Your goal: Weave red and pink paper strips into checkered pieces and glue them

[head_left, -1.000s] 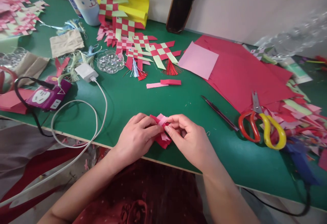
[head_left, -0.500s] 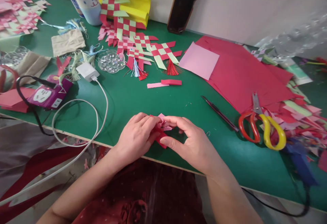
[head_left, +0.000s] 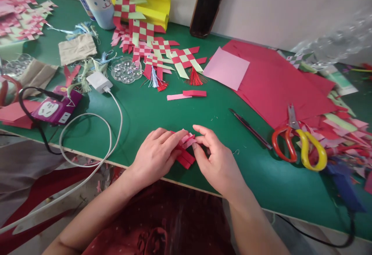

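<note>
Both my hands meet near the front edge of the green table (head_left: pixel 151 107). Between them lies a small woven piece of red and pink paper strips (head_left: pixel 186 152). My left hand (head_left: pixel 157 156) presses its fingers down on the piece's left side. My right hand (head_left: pixel 215 160) pinches a pink strip at the piece's right side with thumb and fingers. Two loose strips, one pink and one red (head_left: pixel 186 94), lie farther back on the table.
Finished woven paper ornaments (head_left: pixel 162 49) with tassels lie at the back. Red paper sheets (head_left: pixel 273 84) and a pink square (head_left: pixel 226 69) sit at right, beside scissors (head_left: pixel 299 142) and a pen (head_left: pixel 250 129). A white charger with cable (head_left: pixel 100 82) and a dish of googly eyes (head_left: pixel 126 70) are left.
My right hand has shifted its grip on the woven piece, the fingers lifting and moving to its upper right. The piece has turned slightly. My left hand stays in place on it.
</note>
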Motion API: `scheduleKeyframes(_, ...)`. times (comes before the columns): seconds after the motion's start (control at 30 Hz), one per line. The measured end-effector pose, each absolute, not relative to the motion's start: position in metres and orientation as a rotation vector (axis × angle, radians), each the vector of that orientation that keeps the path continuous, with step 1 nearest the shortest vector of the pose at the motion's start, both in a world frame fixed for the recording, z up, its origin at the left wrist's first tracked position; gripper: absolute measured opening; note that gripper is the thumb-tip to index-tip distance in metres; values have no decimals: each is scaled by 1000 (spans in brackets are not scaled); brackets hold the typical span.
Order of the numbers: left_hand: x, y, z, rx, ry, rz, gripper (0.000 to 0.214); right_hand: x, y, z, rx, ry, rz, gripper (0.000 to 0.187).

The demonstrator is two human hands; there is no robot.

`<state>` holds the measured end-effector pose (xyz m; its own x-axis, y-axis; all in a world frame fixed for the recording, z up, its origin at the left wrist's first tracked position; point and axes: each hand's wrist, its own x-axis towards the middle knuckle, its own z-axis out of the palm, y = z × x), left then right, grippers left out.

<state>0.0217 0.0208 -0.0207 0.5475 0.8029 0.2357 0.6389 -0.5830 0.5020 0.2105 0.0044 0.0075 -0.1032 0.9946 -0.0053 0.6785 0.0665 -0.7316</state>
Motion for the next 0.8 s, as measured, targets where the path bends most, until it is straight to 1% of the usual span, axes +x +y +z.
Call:
scheduleKeyframes(0.1, 22, 21, -19, 2405, 1185, 636, 30, 210, 5, 6, -1678, -1869, 719, 37)
scheduleKeyframes(0.27, 23, 21, -16, 2423, 1162, 606, 14, 208, 6, 7, -1702, -1875, 710, 38)
scheduleKeyframes(0.37, 23, 21, -16, 2417, 1157, 598, 16, 207, 7, 6, -1720, -1881, 694, 35)
scheduleKeyframes(0.67, 22, 21, -21, 2430, 1158, 623, 31, 209, 4, 10, -1720, -1932, 678, 24)
scheduleKeyframes(0.8, 23, 21, -20, 2436, 1163, 641, 29, 210, 2, 10, -1721, -1925, 690, 17)
